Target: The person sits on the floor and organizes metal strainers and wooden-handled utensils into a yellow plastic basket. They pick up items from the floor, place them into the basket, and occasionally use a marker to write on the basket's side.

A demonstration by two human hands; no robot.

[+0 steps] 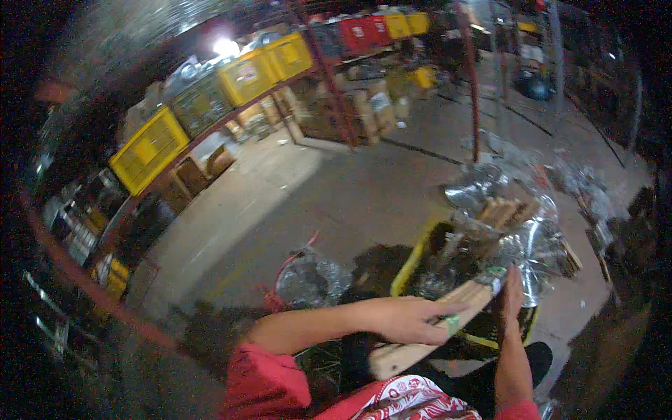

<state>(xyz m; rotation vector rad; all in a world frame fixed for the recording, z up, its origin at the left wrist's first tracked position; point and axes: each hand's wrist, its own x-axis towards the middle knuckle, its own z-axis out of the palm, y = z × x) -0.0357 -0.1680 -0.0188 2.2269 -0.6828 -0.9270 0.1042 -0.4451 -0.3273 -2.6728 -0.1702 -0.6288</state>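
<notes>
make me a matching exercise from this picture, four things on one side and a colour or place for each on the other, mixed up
Things
1. left hand
2. right hand
3. left sleeve
4. container

Colours and places
A. red
B. yellow at the rim
C. wrapped around the wood partway along
D. at the wood's far end

Pairs: 1-C, 2-D, 3-A, 4-B

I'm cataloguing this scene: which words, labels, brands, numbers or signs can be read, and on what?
None reads clearly.
Yellow crate: pale label, too blurred.
Red bins: pale marks, too small.
Carton: pale label, too small.
Shirt: white-and-red print, too blurred.
Wooden strips: no lettering discernible.
</notes>
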